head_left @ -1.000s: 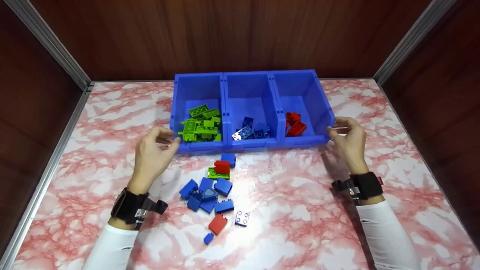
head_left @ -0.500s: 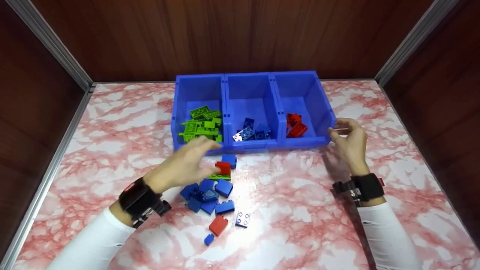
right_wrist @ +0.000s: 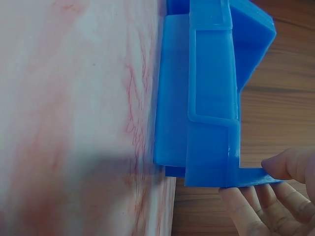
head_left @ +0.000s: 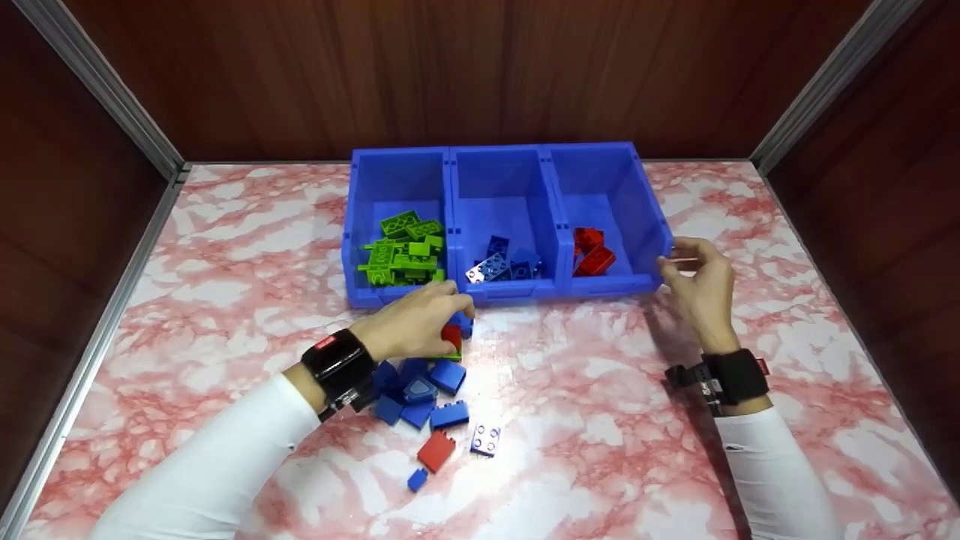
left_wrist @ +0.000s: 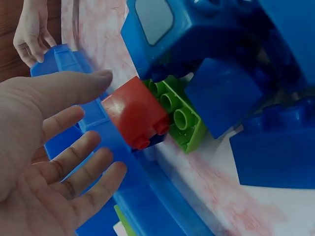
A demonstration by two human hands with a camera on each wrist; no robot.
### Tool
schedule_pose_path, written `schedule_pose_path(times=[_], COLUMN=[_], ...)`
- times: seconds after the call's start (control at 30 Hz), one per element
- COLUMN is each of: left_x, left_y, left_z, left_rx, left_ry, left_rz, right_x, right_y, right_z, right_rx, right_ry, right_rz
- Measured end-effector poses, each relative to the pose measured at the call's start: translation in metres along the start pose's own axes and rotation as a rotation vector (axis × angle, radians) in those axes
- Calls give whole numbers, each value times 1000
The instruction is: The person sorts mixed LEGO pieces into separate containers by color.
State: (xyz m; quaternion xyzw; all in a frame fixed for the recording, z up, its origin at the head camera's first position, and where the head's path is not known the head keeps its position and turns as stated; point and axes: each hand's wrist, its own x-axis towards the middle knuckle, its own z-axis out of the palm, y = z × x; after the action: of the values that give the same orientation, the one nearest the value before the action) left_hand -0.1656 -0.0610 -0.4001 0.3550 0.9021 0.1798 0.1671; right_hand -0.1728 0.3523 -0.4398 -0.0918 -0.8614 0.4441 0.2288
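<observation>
In the head view my left hand (head_left: 416, 322) reaches over the red brick (head_left: 453, 335), which sits on a green brick (left_wrist: 182, 115). A blue brick (head_left: 466, 324) shows partly behind the fingers, close to the bin. The left wrist view has the thumb and spread fingers near the red brick, with nothing between them. My right hand (head_left: 703, 289) pinches the right front corner of the blue three-compartment bin (head_left: 510, 291); in the right wrist view thumb (right_wrist: 290, 167) and fingers lie on either side of its wall.
Green bricks (head_left: 401, 259) lie in the left compartment, dark blue bricks (head_left: 499, 262) in the middle, red bricks (head_left: 596, 260) in the right. Several blue bricks (head_left: 416, 390) are heaped before the bin. Nearer are a red brick (head_left: 436, 450), a shiny brick (head_left: 485, 439) and a small blue brick (head_left: 417, 478).
My left hand has left the bin's left front corner and moved right and toward me, over the red brick. The right hand stays at its corner.
</observation>
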Motion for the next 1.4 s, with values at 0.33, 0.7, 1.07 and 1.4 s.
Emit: schedule_pose_path(times=[0.33,0.7,1.07,1.4], left_x=[14,21,55,101], left_y=[-4,12,54,90], left_z=[9,-5,0,6], left_rx=[51,18,-60,-32], left_ry=[4,63,45,131], left_rz=[49,90,146,240], right_x=[0,-1,-1,0], right_y=[0,-1,1,-1], right_z=[-1,-1,-3,1], right_rx=[-15,-30,-11,-38], right_ry=[-4,-26,12,-10], right_rz=[2,42,-1,25])
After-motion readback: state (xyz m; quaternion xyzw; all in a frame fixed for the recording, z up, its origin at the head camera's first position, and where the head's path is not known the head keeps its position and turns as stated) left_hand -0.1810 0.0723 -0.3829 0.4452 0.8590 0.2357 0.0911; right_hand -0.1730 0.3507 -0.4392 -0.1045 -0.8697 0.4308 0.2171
